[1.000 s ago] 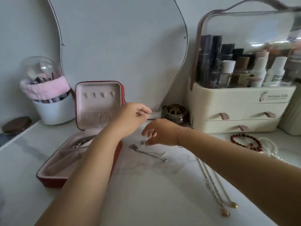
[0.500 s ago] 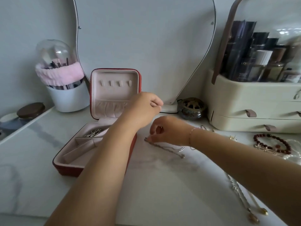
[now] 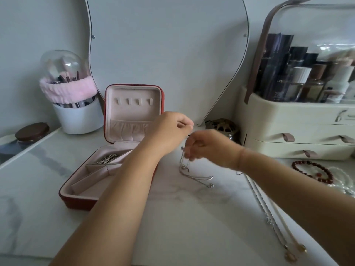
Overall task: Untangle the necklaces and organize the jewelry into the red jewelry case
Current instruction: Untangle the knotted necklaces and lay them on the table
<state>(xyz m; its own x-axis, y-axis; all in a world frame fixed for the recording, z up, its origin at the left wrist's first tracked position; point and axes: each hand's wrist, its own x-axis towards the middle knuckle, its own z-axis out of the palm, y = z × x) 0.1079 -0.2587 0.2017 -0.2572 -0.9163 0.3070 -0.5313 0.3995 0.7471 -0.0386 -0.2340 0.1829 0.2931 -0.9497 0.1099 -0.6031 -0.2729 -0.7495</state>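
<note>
The red jewelry case lies open on the marble top at the left, its pink-lined lid upright, with a silver piece in a back compartment. My left hand and my right hand are raised just right of the case, both pinching a thin silver chain. The chain hangs from my right fingers and its two ends trail on the table. Two long necklaces with gold pendants lie under my right forearm.
A red bead bracelet and clear beads lie at the right. Behind stand a cream cosmetics organiser, a mirror, a small brass pot, a white brush holder and a brown-lidded jar.
My right hand has lifted off the table, raising part of the silver chain, which lay flat before. The view has shifted left and closer.
</note>
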